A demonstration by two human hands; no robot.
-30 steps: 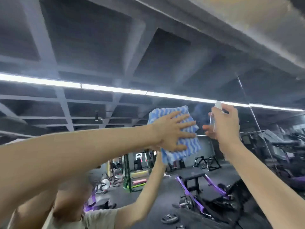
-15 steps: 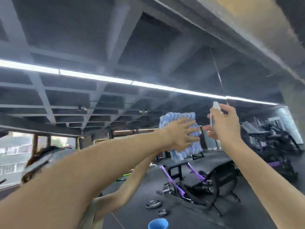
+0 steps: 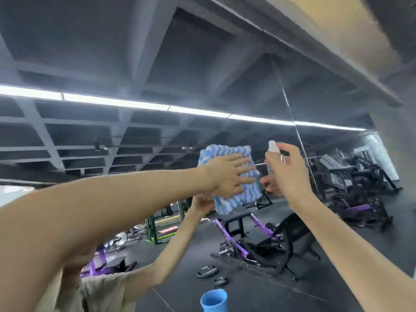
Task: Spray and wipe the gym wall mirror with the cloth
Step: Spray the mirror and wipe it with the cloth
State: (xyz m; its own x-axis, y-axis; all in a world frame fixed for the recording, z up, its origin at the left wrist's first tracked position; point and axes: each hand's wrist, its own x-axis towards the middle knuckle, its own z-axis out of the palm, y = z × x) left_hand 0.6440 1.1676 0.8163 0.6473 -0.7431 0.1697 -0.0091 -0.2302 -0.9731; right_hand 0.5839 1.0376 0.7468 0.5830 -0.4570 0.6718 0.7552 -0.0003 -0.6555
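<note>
The wall mirror (image 3: 157, 64) fills the view and reflects the gym and its ceiling. A blue and white striped cloth (image 3: 238, 199) lies flat against the glass at arm's height. My left hand (image 3: 227, 174) presses on it with straight, spread fingers. Just to its right, my right hand (image 3: 286, 174) grips a small clear spray bottle (image 3: 273, 149) with a white top, held upright close to the glass. My own arms and shirt show in the reflection below.
A vertical seam (image 3: 290, 109) between mirror panels runs just right of the bottle. A blue cup (image 3: 213, 300) sits low at the bottom edge. The reflection shows purple benches (image 3: 238, 242), weight plates (image 3: 207, 271) and machines (image 3: 351, 176) on a dark floor.
The view swung left to right and partly back. The cloth under my left hand slid slightly along the glass. My right hand kept the bottle beside it.
</note>
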